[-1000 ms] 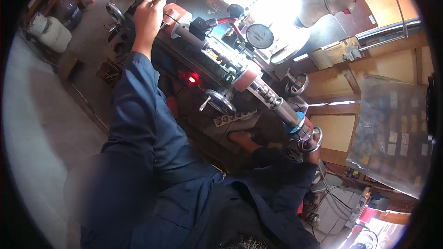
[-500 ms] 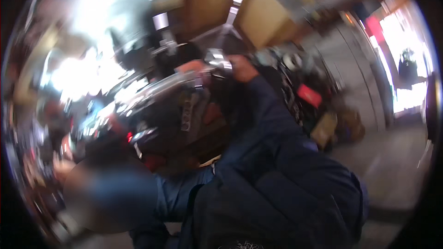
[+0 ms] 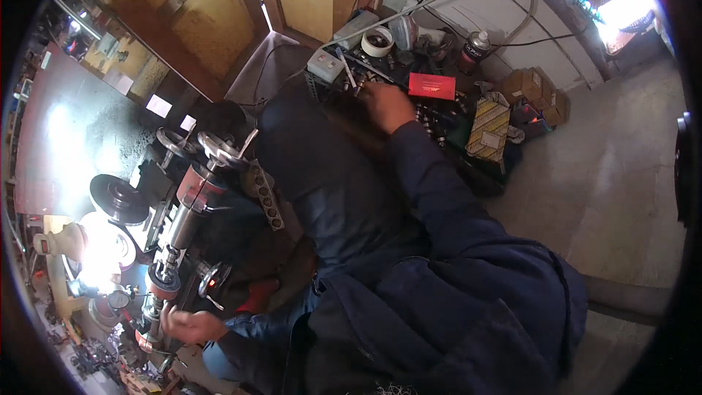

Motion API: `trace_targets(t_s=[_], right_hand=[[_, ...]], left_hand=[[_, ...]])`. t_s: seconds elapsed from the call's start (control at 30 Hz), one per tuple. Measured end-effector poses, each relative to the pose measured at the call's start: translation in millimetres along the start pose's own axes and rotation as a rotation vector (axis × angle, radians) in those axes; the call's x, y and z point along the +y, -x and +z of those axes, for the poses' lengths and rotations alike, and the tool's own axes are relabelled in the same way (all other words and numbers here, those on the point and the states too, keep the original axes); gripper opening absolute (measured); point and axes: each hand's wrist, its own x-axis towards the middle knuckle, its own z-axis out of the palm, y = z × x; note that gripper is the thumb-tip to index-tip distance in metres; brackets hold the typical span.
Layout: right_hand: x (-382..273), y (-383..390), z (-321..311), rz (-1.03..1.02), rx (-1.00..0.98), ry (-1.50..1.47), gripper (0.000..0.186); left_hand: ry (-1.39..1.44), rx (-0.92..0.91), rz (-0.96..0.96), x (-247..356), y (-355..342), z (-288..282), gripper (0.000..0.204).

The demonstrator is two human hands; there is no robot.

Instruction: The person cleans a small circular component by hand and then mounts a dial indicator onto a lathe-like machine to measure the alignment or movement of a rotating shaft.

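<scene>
My left hand (image 3: 191, 325) is at the lower left with its fingers curled, beside the near end of a bench machine with a red and bare-metal cylinder (image 3: 183, 223). What its fingertips grip, if anything, is hidden. My right hand (image 3: 387, 106) reaches in among small metal tools and parts, its fingers bent downward and pointing left. Whatever lies under those fingers cannot be made out. Next to it is a flat red box (image 3: 432, 86). A metal handwheel (image 3: 219, 148) sits at the machine's far end, and a smaller handwheel (image 3: 213, 276) on its side.
A roll of tape (image 3: 377, 42), a spray can (image 3: 477, 47) and a grey switch box (image 3: 325, 64) stand behind the tools. To the right are a yellow patterned box (image 3: 488, 129) and a cardboard box (image 3: 537, 93). A bright lamp (image 3: 102, 249) glows beside the machine, near a dial gauge (image 3: 119, 298).
The view has swung to the right and sharpened. My right hand has left the shiny handwheel and is now among the tools. My left hand stays near the machine's near end.
</scene>
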Motion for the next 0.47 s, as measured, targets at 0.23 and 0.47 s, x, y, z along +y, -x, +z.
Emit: trace_targets(t_s=[0.23,0.47], right_hand=[[110.2,-12.8,-56.7,0.184,0.083,0.175,0.027],[128.4,9.4,-77.2,0.391,-0.382,0.308,0.098]], left_hand=[[0.602,-0.715,0.063,85.1,43.7,16.9,0.010],[0.617,-1.036,-0.071,94.9,38.0,30.0,0.009]])
